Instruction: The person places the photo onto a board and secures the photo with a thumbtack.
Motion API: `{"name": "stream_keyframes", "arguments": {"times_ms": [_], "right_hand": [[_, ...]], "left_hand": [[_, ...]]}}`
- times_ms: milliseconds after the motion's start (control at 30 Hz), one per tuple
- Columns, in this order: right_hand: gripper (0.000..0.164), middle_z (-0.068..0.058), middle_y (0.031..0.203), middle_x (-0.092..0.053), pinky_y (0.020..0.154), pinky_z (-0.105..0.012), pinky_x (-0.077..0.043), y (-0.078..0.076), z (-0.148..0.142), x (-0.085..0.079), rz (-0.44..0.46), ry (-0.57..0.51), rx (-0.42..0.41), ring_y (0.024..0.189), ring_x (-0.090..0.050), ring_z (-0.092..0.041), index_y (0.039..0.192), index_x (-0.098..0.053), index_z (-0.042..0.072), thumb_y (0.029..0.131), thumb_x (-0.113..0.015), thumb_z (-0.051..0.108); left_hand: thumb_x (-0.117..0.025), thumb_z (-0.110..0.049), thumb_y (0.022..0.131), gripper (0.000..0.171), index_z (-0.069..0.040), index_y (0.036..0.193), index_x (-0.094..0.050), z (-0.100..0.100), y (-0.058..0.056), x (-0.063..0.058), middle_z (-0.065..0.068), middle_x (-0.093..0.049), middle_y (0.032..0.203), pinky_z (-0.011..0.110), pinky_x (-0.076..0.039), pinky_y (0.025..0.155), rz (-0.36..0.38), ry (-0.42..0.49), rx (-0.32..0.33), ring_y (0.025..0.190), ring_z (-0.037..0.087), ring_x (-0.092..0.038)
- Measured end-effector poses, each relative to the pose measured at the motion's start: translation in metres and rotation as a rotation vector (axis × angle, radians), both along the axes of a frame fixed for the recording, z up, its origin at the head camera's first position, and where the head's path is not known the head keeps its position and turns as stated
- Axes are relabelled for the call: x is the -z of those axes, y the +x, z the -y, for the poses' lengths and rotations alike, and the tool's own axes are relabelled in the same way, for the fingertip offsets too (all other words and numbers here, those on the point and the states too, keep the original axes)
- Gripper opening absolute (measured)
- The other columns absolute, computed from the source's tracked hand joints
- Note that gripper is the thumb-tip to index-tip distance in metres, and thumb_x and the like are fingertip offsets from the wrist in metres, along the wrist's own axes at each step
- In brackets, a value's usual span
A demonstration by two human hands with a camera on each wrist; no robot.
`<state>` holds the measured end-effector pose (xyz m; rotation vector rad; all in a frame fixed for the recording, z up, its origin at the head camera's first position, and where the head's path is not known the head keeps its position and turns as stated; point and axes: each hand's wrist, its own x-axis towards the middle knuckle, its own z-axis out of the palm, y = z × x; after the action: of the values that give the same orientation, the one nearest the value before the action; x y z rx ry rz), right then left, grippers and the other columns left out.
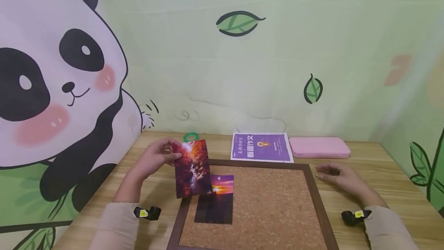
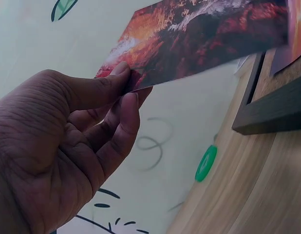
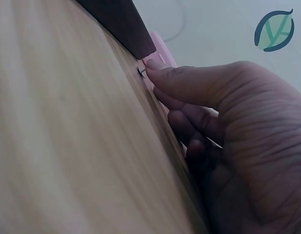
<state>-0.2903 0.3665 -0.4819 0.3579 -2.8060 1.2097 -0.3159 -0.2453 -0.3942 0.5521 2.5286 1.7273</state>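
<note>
My left hand (image 1: pixel 157 159) pinches a photo print (image 1: pixel 192 169) of a red and orange autumn scene by its left edge, thumb in front. The print is raised over the left part of a cork board (image 1: pixel 270 203) with a dark wooden frame. It overlaps a second photo print (image 1: pixel 215 207), a purple and orange sunset, which lies on the cork with a small shiny thumbtack (image 1: pixel 219 178) near its top. Right of the frame, close over the table, my right hand (image 1: pixel 341 178) has curled fingers, with a tiny thumbtack (image 3: pixel 141 72) at the thumb tip.
Behind the board lie a purple booklet (image 1: pixel 261 147) and a pink case (image 1: pixel 320 147). A green ring-shaped roll (image 1: pixel 190 137) sits at the back left of the wooden table (image 1: pixel 367 165). A cloth wall with a printed panda (image 1: pixel 69 88) stands behind and at the sides.
</note>
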Motion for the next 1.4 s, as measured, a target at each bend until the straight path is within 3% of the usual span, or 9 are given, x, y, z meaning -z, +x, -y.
{"name": "stream_keyframes", "arguments": {"times_ms": [167,433,800,967,1400], "right_hand": [[0.038,-0.008,0.115,-0.071,0.09,-0.03,-0.045,-0.002,0.003,0.002,-0.024,0.024,0.025,0.108,-0.062,-0.021,0.12,-0.07,0.009,0.093,-0.073,0.035],[0.037,-0.007,0.114,-0.071,0.095,-0.047,-0.042,-0.003,0.006,0.003,-0.024,0.04,0.044,0.11,-0.06,-0.025,0.115,-0.072,0.012,0.092,-0.073,0.04],[0.026,-0.006,0.113,-0.071,0.096,-0.052,-0.041,-0.003,0.006,0.001,-0.037,0.035,0.029,0.111,-0.06,-0.028,0.109,-0.075,0.015,0.092,-0.074,0.035],[0.023,-0.004,0.112,-0.071,0.095,-0.048,-0.041,-0.003,0.006,0.003,-0.05,0.044,0.03,0.109,-0.059,-0.023,0.107,-0.075,0.016,0.092,-0.074,0.034],[0.021,-0.004,0.109,-0.071,0.093,-0.049,-0.043,-0.005,0.008,0.004,-0.061,0.06,0.021,0.105,-0.061,-0.022,0.104,-0.076,0.017,0.092,-0.074,0.034]], "left_hand": [[-0.073,-0.004,0.09,0.024,0.003,0.111,-0.061,-0.006,0.001,0.001,0.018,-0.06,0.093,0.047,-0.058,0.07,0.001,-0.028,0.01,0.078,0.026,-0.07],[-0.072,-0.004,0.091,0.025,0.001,0.114,-0.062,-0.009,0.003,0.0,0.017,-0.058,0.095,0.048,-0.058,0.068,0.008,-0.049,-0.01,0.077,0.027,-0.068],[-0.071,-0.003,0.092,0.024,0.001,0.114,-0.062,-0.01,0.005,0.0,0.016,-0.058,0.094,0.053,-0.056,0.07,0.008,-0.068,-0.019,0.077,0.027,-0.067],[-0.072,-0.006,0.091,0.024,-0.001,0.112,-0.062,-0.009,0.003,0.003,0.018,-0.058,0.095,0.059,-0.055,0.072,0.006,-0.064,-0.012,0.077,0.027,-0.068],[-0.072,-0.006,0.092,0.024,-0.001,0.113,-0.063,-0.012,0.003,0.004,0.018,-0.058,0.095,0.056,-0.056,0.071,0.01,-0.069,-0.003,0.076,0.027,-0.068]]}}
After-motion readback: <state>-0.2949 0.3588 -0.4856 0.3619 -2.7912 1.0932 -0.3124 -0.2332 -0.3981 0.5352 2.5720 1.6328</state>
